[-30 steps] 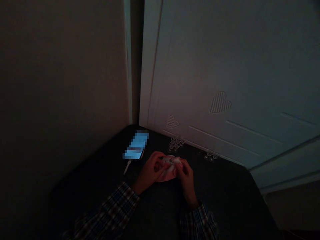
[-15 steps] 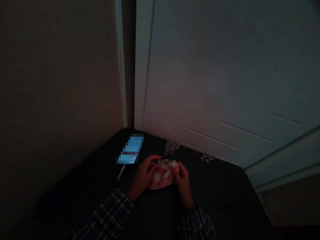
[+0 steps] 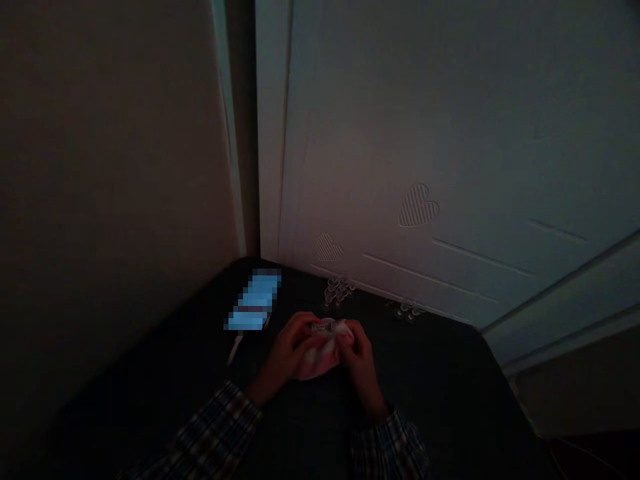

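A soft pink-and-white cloth (image 3: 320,357) is bunched between my hands, just above or on the dark surface. My left hand (image 3: 287,347) is closed on the cloth's left side, fingers curled over its top edge. On the other side, my right hand (image 3: 357,347) pinches a gathered part with thumb and fingers. A small clear, shiny thing (image 3: 323,327) shows at the top of the cloth near my left fingertips; its kind is too dim to make out. Several small clear round-topped objects (image 3: 339,290) stand behind the hands, with a second cluster (image 3: 409,310) farther right.
A lit phone (image 3: 255,300), its screen blurred out, lies at the left with a white cable (image 3: 234,348) plugged in. The dark tabletop (image 3: 430,387) meets a white panel (image 3: 450,133) with embossed hearts behind and a wall (image 3: 110,147) at the left.
The view has shifted slightly, so the background sits a little farther left. My right fingers have moved closer to the left ones, and the cloth is gathered tighter around the clear thing.
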{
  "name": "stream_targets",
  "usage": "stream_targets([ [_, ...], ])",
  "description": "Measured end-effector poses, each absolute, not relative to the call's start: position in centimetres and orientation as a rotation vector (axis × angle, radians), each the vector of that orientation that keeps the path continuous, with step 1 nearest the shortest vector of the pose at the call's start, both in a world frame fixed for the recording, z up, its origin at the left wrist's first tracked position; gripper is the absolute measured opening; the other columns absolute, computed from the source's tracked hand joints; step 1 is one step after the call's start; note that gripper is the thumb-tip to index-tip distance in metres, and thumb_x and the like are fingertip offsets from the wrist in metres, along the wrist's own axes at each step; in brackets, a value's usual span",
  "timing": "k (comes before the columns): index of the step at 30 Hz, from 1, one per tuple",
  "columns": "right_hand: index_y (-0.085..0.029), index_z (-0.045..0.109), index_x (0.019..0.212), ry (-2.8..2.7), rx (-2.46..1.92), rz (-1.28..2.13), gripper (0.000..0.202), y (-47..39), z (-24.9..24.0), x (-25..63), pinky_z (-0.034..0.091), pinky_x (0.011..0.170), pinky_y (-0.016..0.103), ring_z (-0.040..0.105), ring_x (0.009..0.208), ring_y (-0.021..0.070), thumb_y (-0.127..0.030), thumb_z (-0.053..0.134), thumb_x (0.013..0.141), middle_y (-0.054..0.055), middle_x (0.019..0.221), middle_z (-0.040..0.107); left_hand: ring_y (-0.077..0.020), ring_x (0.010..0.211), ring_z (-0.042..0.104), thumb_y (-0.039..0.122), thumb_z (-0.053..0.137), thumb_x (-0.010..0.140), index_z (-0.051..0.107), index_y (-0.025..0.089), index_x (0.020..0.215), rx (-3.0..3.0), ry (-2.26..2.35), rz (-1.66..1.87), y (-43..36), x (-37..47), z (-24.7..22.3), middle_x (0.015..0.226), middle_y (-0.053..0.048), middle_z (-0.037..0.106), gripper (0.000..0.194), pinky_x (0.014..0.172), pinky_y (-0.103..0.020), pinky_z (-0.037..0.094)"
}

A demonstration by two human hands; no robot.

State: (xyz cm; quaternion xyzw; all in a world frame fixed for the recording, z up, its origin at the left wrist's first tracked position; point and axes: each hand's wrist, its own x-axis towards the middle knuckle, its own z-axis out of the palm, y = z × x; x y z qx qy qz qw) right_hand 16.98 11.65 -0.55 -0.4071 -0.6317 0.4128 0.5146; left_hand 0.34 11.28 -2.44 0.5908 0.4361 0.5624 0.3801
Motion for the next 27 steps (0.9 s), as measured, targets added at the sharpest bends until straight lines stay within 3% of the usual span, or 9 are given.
stream_targets([
  [6,-0.022,0.062,0.1,-1.648,-0.947,0.89,0.021,11.4,0.0,16.8,0.04,0.087,0.03,0.053,0.097,0.018,-0.021,0.056,0.08,0.004,0.102,0.056,-0.0192,0.097,0.056,0.03,0.046,0.083,0.053,0.018,0.106,1.466,1.129,1.396,10.9,-0.1,-1.5,0.106,-0.007,0.059,0.027,0.083,-0.03,0.045],
  [9,-0.022,0.063,0.099,-1.687,-0.906,0.905,0.02,11.0,-0.2,16.4,0.043,0.083,0.029,0.053,0.095,0.0176,-0.019,0.057,0.08,0.004,0.1,0.055,-0.015,0.071,0.056,0.036,0.039,0.087,0.054,0.017,0.101,1.406,1.215,1.358,10.9,-0.3,-1.4,0.078,-0.002,0.059,0.028,0.064,-0.025,0.044],
  [12,-0.023,0.063,0.099,-1.726,-0.882,0.896,0.021,10.5,-0.5,15.9,0.044,0.079,0.028,0.054,0.092,0.0169,-0.018,0.058,0.079,0.003,0.098,0.055,-0.0108,0.048,0.042,0.041,0.031,0.089,0.051,0.018,0.097,1.298,1.16,1.32,10.9,-0.5,-1.9,0.054,0.005,0.044,0.032,0.047,-0.022,0.035],
  [18,-0.024,0.062,0.094,-1.772,-0.876,0.854,0.018,10.2,-0.7,15.7,0.043,0.076,0.026,0.054,0.089,0.0153,-0.014,0.057,0.079,0.002,0.096,0.054,-0.009,0.047,0.034,0.045,0.031,0.088,0.047,0.019,0.092,1.225,1.114,1.291,11.1,-0.5,-2.7,0.054,0.007,0.035,0.031,0.044,-0.019,0.029],
  [22,-0.023,0.061,0.093,-1.808,-0.89,0.829,0.016,10.1,-0.6,15.8,0.043,0.075,0.027,0.054,0.089,0.0156,-0.015,0.057,0.08,0.002,0.094,0.054,-0.0091,0.047,0.032,0.046,0.028,0.088,0.043,0.02,0.077,1.231,1.174,1.244,11.0,-0.5,-3.0,0.054,0.007,0.033,0.033,0.044,-0.02,0.029],
  [27,-0.023,0.061,0.096,-1.956,-0.963,0.689,0.018,9.5,-0.8,15.9,0.044,0.074,0.029,0.052,0.089,0.0174,-0.016,0.053,0.082,0.004,0.096,0.053,-0.0112,0.051,0.036,0.041,0.027,0.087,0.044,0.02,0.068,1.385,1.321,1.201,10.6,-0.9,-2.5,0.054,0.005,0.038,0.033,0.047,-0.022,0.032],
])
